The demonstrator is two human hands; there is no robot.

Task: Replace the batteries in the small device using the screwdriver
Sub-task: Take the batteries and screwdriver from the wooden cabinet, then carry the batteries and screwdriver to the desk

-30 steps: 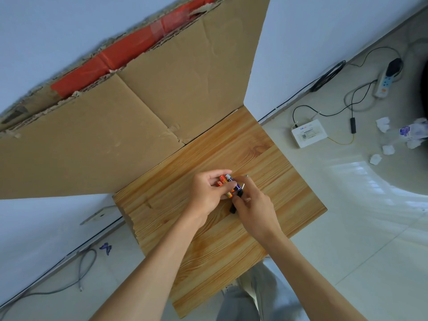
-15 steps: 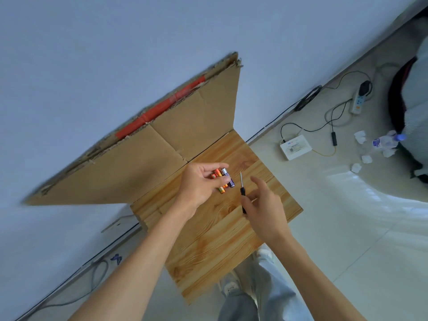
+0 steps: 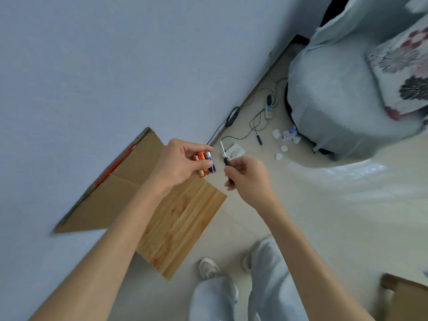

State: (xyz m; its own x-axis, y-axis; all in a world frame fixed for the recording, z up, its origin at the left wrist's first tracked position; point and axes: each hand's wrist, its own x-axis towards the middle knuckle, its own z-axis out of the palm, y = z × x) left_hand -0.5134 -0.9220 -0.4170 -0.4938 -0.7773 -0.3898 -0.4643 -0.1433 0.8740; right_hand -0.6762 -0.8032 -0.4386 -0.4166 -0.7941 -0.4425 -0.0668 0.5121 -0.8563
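Several batteries (image 3: 205, 162) sit pinched in left grip (image 3: 179, 164), screwdriver (image 3: 224, 156) clamped in right grip (image 3: 249, 179) beside them.

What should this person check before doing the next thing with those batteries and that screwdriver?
1. Batteries held: ok, the left hand pinches a bunch of orange and purple batteries.
2. Screwdriver held: ok, the right hand grips the screwdriver by its black handle, shaft pointing away.
3. Small device in sight: not ok, none shows in this view.
4. Batteries fresh or spent: cannot tell, the labels are too small to read.
5. Work surface at hand: ok, the wooden board lies under the left forearm.
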